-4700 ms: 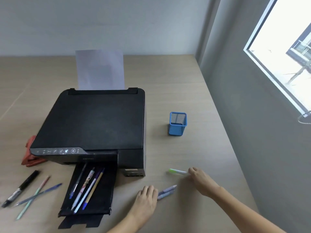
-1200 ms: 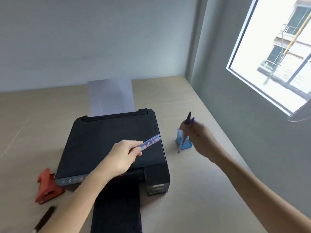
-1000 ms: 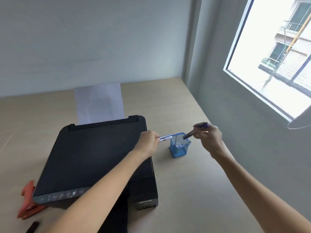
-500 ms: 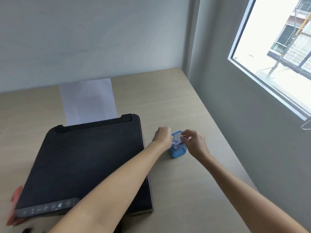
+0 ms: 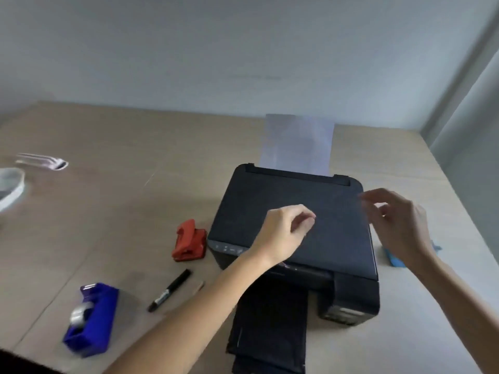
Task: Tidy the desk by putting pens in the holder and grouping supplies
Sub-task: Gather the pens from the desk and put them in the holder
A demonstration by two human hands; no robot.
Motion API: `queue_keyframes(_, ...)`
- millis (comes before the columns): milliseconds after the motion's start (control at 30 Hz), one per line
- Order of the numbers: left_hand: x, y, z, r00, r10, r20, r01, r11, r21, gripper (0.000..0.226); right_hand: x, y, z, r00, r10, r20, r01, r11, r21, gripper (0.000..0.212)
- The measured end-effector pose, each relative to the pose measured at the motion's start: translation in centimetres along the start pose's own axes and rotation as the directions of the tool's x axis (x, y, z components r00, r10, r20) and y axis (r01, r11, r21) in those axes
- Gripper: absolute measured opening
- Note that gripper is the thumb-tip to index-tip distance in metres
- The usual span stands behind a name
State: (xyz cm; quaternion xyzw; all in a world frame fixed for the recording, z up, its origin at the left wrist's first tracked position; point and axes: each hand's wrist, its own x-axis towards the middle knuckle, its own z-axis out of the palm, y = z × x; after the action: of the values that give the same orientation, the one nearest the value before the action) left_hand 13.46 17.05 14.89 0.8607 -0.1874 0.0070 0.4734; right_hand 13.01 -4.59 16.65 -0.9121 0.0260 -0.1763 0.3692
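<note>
My left hand (image 5: 283,233) hovers over the black printer's lid, fingers loosely curled and holding nothing. My right hand (image 5: 397,225) floats above the printer's right edge with fingers spread, also holding nothing. The blue pen holder (image 5: 393,259) is mostly hidden behind my right wrist; only a blue corner shows. A black marker (image 5: 169,290) lies on the desk left of the printer's tray. The tip of a thin pencil-like stick (image 5: 199,286) shows beside my left forearm.
The black printer (image 5: 291,220), paper upright in its rear feed, fills the middle; its output tray (image 5: 270,327) juts toward me. A red hole punch (image 5: 189,241) sits at its left. A blue tape dispenser (image 5: 90,318) stands front left. White objects (image 5: 40,160) lie far left.
Both hands have left the pen holder with nothing in them and moved back over the printer. The pens they held are gone from them. The view has swung left, revealing the tape dispenser.
</note>
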Motion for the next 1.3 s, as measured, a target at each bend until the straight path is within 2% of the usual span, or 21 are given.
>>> queue_keyframes(100, -5.3, -8.6, -5.6, 0.973, -0.171, -0.157, 0.187, 0.978, 0.095, 0.014, -2.2, -6.8, 4.6, 0.985, -0.155, 0.080, 0.150, 0.986, 0.069, 0.009)
queue_keyframes(167, -8.5, -14.7, -8.5, 0.912, -0.326, -0.248, 0.365, 0.921, 0.135, 0.010, -3.8, -10.1, 8.1, 0.954, -0.266, 0.141, 0.249, 0.960, 0.126, 0.010)
queue_keyframes(267, -12.4, -21.9, -11.4, 0.785, -0.550, -0.286, 0.605, 0.779, 0.162, 0.010, -6.2, -13.5, 13.9, 0.879, -0.389, 0.277, 0.342, 0.918, 0.203, 0.010)
queue_keyframes(333, -14.1, -25.1, -12.2, 0.751, -0.598, -0.281, 0.656, 0.726, 0.208, 0.015, -8.0, -14.7, 17.9, 0.813, -0.425, 0.399, 0.355, 0.904, 0.240, 0.009)
queue_keyframes(433, -15.7, -28.0, -11.8, 0.755, -0.631, -0.177, 0.650, 0.686, 0.326, 0.026, -10.6, -14.5, 23.4, 0.682, -0.364, 0.635, 0.322, 0.928, 0.186, 0.011)
queue_keyframes(500, -16.1, -29.5, -11.2, 0.745, -0.661, -0.086, 0.632, 0.660, 0.406, 0.030, -12.3, -13.6, 26.5, 0.601, -0.228, 0.766, 0.287, 0.956, 0.059, 0.012)
queue_keyframes(600, -15.6, -30.2, -10.9, 0.723, -0.690, -0.035, 0.615, 0.619, 0.489, 0.029, -13.7, -12.3, 29.7, 0.524, -0.006, 0.852, 0.270, 0.949, -0.160, 0.016)
queue_keyframes(700, -15.0, -30.2, -10.9, 0.685, -0.728, -0.028, 0.659, 0.603, 0.450, 0.035, -14.4, -11.4, 31.9, 0.506, 0.115, 0.855, 0.347, 0.880, -0.324, 0.026)
queue_keyframes(833, -14.9, -30.5, -10.7, 0.737, -0.670, 0.087, 0.600, 0.708, 0.372, 0.053, -15.5, -9.7, 34.0, 0.511, 0.193, 0.838, 0.436, 0.782, -0.445, 0.037)
queue_keyframes(900, -14.4, -29.8, -10.2, 0.737, -0.663, 0.131, 0.589, 0.725, 0.357, 0.052, -15.7, -9.2, 34.0, 0.504, 0.204, 0.840, 0.474, 0.747, -0.466, 0.034)
queue_keyframes(967, -14.0, -29.2, -9.5, 0.728, -0.671, 0.141, 0.597, 0.721, 0.351, 0.047, -15.9, -8.8, 33.6, 0.561, 0.088, 0.823, 0.552, 0.701, -0.451, 0.024)
queue_keyframes(1000, -13.8, -29.2, -9.0, 0.714, -0.685, 0.144, 0.611, 0.710, 0.349, 0.046, -15.7, -8.8, 33.0, 0.563, 0.031, 0.826, 0.592, 0.682, -0.429, 0.020)
queue_keyframes(1100, -13.3, -29.3, -7.6, 0.664, -0.733, 0.146, 0.644, 0.660, 0.387, 0.041, -15.7, -8.2, 30.9, 0.577, -0.095, 0.811, 0.659, 0.640, -0.394, 0.030)
queue_keyframes(1133, -13.3, -29.3, -7.2, 0.667, -0.730, 0.151, 0.637, 0.663, 0.393, 0.039, -15.6, -8.3, 29.9, 0.570, -0.112, 0.814, 0.656, 0.659, -0.369, 0.028)
queue_keyframes(1200, -13.4, -29.1, -6.8, 0.716, -0.679, 0.165, 0.550, 0.693, 0.465, 0.039, -15.3, -9.1, 26.4, 0.585, -0.148, 0.797, 0.562, 0.782, -0.268, 0.018)
queue_keyframes(1300, -14.7, -28.6, -7.4, 0.764, -0.620, 0.180, 0.498, 0.743, 0.447, 0.047, -14.7, -9.6, 20.1, 0.620, -0.145, 0.771, 0.291, 0.955, -0.054, 0.010)
